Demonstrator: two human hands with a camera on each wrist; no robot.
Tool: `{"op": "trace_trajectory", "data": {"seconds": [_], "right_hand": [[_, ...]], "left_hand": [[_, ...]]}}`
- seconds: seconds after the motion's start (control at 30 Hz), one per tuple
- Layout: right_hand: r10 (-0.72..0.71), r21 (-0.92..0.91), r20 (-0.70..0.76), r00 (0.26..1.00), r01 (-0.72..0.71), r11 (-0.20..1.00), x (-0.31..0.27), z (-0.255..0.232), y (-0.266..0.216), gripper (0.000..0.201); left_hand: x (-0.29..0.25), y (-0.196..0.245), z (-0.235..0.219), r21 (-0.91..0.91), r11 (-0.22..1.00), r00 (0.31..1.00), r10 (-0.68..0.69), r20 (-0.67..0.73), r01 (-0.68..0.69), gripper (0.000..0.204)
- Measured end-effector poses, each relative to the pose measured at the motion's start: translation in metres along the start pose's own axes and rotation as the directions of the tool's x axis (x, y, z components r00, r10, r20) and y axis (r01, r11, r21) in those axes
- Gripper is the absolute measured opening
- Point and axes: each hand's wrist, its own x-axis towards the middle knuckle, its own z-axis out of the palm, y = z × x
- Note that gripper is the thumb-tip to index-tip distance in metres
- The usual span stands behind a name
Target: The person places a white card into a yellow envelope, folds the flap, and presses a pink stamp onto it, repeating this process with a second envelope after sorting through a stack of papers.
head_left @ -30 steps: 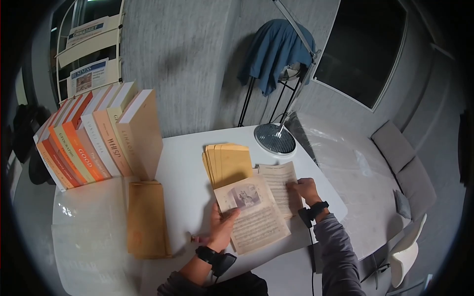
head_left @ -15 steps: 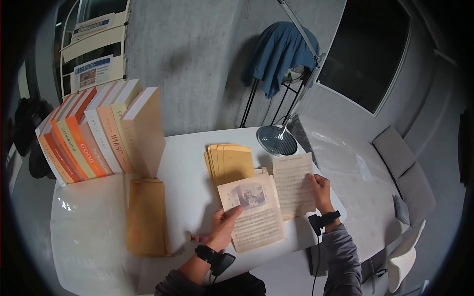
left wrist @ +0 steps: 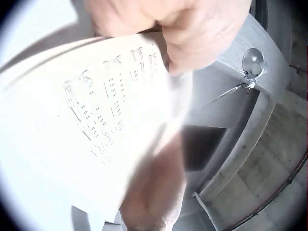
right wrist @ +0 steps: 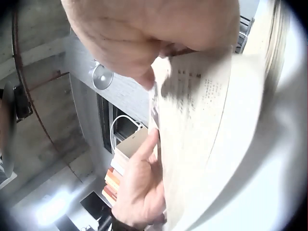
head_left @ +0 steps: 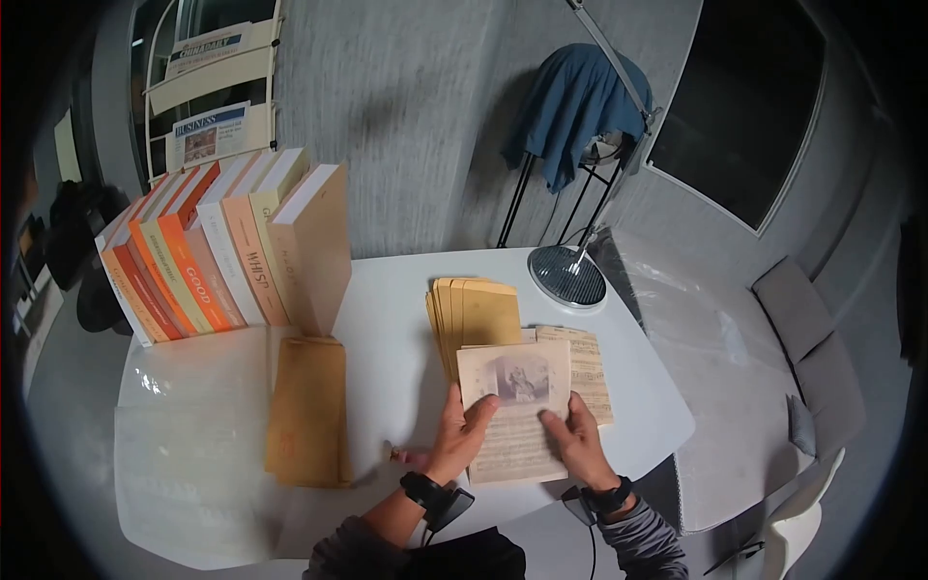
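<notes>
In the head view both hands hold sheet music (head_left: 517, 452), yellowed pages with an engraved picture at the top, tilted up over the table's near side. My left hand (head_left: 460, 437) grips the left edge, thumb on the front. At the right edge my right hand (head_left: 582, 447) pinches the pages, thumb also on the front. From below, the left wrist view shows the printed back page (left wrist: 110, 106); fingers curl behind it. More sheet music (head_left: 590, 372) lies in a pile just beyond the right hand. Behind the held pages, brown envelopes (head_left: 483, 314) lie fanned out, partly covered.
Another stack of brown envelopes (head_left: 307, 416) lies at the left. A row of upright books (head_left: 222, 256) stands at the back left, a lamp base (head_left: 567, 277) at the back right. A small pinkish object (head_left: 411, 456) lies beside the left wrist on the white table (head_left: 387, 319).
My right hand lifted a sheet from the pile, then moved left to the held pages' right edge; that sheet no longer shows separately. My left hand keeps its grip. The head view has shifted slightly.
</notes>
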Motion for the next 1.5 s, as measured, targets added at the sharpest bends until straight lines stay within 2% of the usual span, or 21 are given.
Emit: {"op": "trace_trajectory", "data": {"seconds": [0.07,0.17,0.27,0.37,0.47,0.6,0.63,0.73,0.77,0.87,0.9,0.97,1.0,1.07,1.1,1.23,1.27,1.33,1.37,1.47,1.5], "right_hand": [[-0.018,0.080,-0.020,1.000,0.019,0.997,-0.003,0.001,0.007,0.030],[0.012,0.165,-0.045,0.999,-0.004,0.986,-0.007,-0.006,0.010,0.028],[0.002,0.190,-0.011,1.000,0.000,0.982,-0.014,-0.019,0.014,0.023],[-0.072,0.154,0.073,0.995,0.060,0.986,-0.020,-0.029,0.022,0.017],[-0.066,0.144,0.109,0.992,0.050,0.988,-0.028,-0.029,0.029,0.016],[0.031,0.077,0.083,0.996,-0.037,0.996,-0.035,-0.033,0.042,0.019],[0.065,0.063,0.065,0.996,-0.070,0.996,-0.036,-0.034,0.042,0.019],[0.151,0.382,0.035,0.988,-0.153,0.911,-0.031,-0.025,0.025,0.023],[0.240,0.554,0.003,0.971,-0.202,0.807,-0.027,-0.018,0.010,0.028],[0.360,0.658,0.004,0.933,-0.273,0.701,-0.026,-0.010,-0.014,0.031],[0.299,0.538,0.005,0.954,-0.254,0.804,-0.027,-0.008,-0.011,0.030],[0.175,0.265,0.040,0.984,-0.180,0.947,-0.032,-0.004,0.000,0.029],[0.156,0.244,0.020,0.988,-0.156,0.957,-0.032,-0.005,0.006,0.028],[0.118,0.202,-0.020,0.993,-0.112,0.973,-0.033,-0.007,0.015,0.026],[0.096,0.201,-0.047,0.994,-0.085,0.976,-0.035,-0.004,0.013,0.023],[-0.031,0.175,-0.108,0.994,0.049,0.983,-0.041,0.013,0.017,0.018],[-0.072,0.165,-0.111,0.991,0.090,0.982,-0.044,0.016,0.025,0.017],[0.006,0.159,-0.104,0.995,0.011,0.987,-0.050,0.016,0.031,0.014],[0.022,0.166,-0.103,0.994,-0.004,0.986,-0.053,0.014,0.033,0.014],[0.023,0.142,-0.137,0.990,-0.003,0.990,-0.053,0.011,0.028,0.013],[0.020,0.132,-0.155,0.988,0.001,0.991,-0.055,0.011,0.027,0.012]], "left_hand": [[-0.002,0.009,0.003,0.045,0.998,0.998,0.036,0.049,-0.038,0.046],[-0.004,0.024,-0.001,0.074,0.997,0.981,-0.035,0.189,0.022,0.038],[-0.009,0.023,-0.016,0.416,0.905,0.965,-0.183,0.190,0.090,0.026],[-0.009,0.039,-0.015,0.246,0.950,0.909,0.078,0.408,-0.192,0.016],[-0.013,0.036,-0.027,0.473,0.794,0.864,0.124,0.489,-0.382,0.019],[-0.025,0.037,-0.027,0.421,0.897,0.943,-0.011,0.333,-0.138,0.025],[-0.025,0.038,-0.028,0.434,0.889,0.946,0.000,0.324,-0.148,0.026],[-0.023,0.046,-0.030,0.509,0.841,0.960,0.046,0.275,-0.186,0.030],[-0.025,0.053,-0.027,0.557,0.806,0.967,0.069,0.245,-0.198,0.030],[-0.028,0.065,-0.023,0.636,0.715,0.952,0.148,0.266,-0.289,0.030],[-0.029,0.066,-0.023,0.650,0.686,0.941,0.174,0.291,-0.328,0.031],[-0.029,0.060,-0.022,0.545,0.773,0.941,0.204,0.272,-0.325,0.030],[-0.029,0.059,-0.019,0.489,0.811,0.941,0.217,0.260,-0.322,0.032],[-0.037,0.064,-0.014,0.088,0.993,0.983,0.064,0.173,-0.080,0.034],[-0.041,0.068,-0.010,-0.131,0.990,0.987,-0.026,0.158,0.047,0.038],[-0.066,0.053,0.002,0.378,0.915,0.987,0.097,0.131,-0.140,0.037],[-0.069,0.050,0.000,0.490,0.864,0.991,0.067,0.116,-0.116,0.035],[-0.073,0.038,-0.009,0.689,0.722,0.997,0.014,0.072,-0.060,0.032],[-0.073,0.013,-0.026,0.597,0.799,0.997,0.043,0.058,-0.069,0.025],[-0.076,0.040,-0.016,0.552,0.831,0.995,0.020,0.100,-0.072,0.017],[-0.075,0.047,-0.013,0.611,0.789,0.994,-0.002,0.107,-0.064,0.016]]}}
